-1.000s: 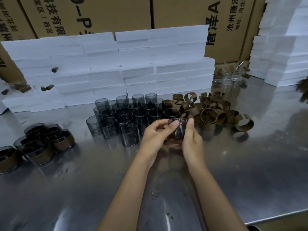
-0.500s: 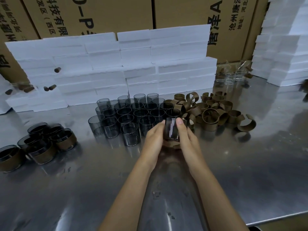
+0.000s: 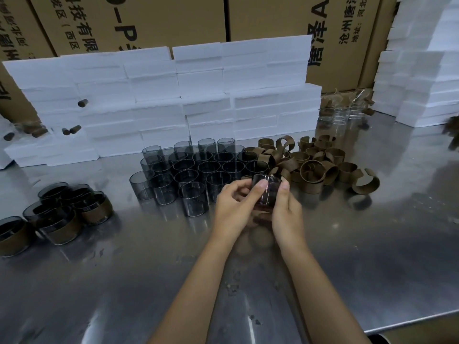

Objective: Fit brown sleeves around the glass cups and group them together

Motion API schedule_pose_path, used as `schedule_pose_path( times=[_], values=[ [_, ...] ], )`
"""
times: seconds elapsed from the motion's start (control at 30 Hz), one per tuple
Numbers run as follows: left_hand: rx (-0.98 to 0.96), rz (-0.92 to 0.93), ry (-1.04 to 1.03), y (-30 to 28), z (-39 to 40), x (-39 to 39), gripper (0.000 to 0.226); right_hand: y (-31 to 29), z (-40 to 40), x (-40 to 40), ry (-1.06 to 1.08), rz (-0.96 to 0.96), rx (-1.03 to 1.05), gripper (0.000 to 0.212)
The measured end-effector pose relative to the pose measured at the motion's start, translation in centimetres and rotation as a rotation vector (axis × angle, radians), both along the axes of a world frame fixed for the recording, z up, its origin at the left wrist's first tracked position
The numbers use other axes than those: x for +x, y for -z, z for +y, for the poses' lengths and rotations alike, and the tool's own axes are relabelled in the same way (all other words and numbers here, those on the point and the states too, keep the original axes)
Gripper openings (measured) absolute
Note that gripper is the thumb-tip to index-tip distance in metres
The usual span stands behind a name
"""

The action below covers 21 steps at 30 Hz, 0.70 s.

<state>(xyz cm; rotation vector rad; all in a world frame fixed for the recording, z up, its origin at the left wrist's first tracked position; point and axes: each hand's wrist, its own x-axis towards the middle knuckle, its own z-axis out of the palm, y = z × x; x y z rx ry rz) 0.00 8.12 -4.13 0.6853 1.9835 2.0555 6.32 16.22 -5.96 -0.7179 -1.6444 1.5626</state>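
— Where was the glass cup (image 3: 267,192)?

— Held up just above the steel counter (image 3: 360,256), between both hands, in front of the bare dark cups (image 3: 188,170). A brown sleeve seemed to sit low around it, but the fingers hid most of that.

— And the hands?

— The left hand (image 3: 234,209) pinched the cup from its side, thumb tip on the glass. The right hand (image 3: 285,212) curled round the other side, thumb up near the rim.

— What lay around them?

— The pile of loose brown sleeves (image 3: 315,167) sat just right of the bare cups, touching them. Well off to the left stood the sleeved cups (image 3: 62,219), grouped together. Behind everything rose white foam blocks (image 3: 161,100), then cardboard boxes (image 3: 154,18), with a few clear glasses (image 3: 342,115) at the far right.
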Motion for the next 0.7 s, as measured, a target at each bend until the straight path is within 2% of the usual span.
schedule_pose_path(
  times=[0.07,0.17,0.2,0.27,0.37,0.47,0.6,0.7],
  values=[
    [0.035,0.007,-0.013,-0.1,-0.2,-0.1,0.013,-0.3,-0.1,0.2,0.027,0.038,-0.006,0.044],
    [0.041,0.011,-0.048,-0.3,-0.4,-0.1,0.019,-0.6,-0.1,0.3,-0.002,0.107,-0.041,0.025],
    [0.035,0.002,-0.047,-0.4,-0.5,-0.1,0.026,-0.6,-0.2,0.2,-0.027,0.116,-0.041,0.031],
    [-0.001,-0.013,-0.003,-0.8,-0.6,0.1,0.037,-0.6,-0.5,0.2,-0.083,0.11,-0.022,0.056],
    [-0.033,-0.041,0.153,-1.4,-0.6,1.0,0.04,-0.5,-0.6,0.2,-0.153,0.06,0.002,0.085],
    [-0.049,-0.027,0.242,-1.4,-0.3,1.3,0.048,-0.3,-0.7,0.2,-0.196,0.05,0.024,0.085],
    [-0.014,-0.006,0.19,-1.5,-0.4,1.0,0.043,-0.5,-1.1,0.2,-0.186,0.045,0.054,0.075],
    [-0.022,0.014,0.141,-1.4,-0.4,1.0,0.041,-0.7,-1.0,0.0,-0.158,0.03,0.066,0.081]
  ],
)
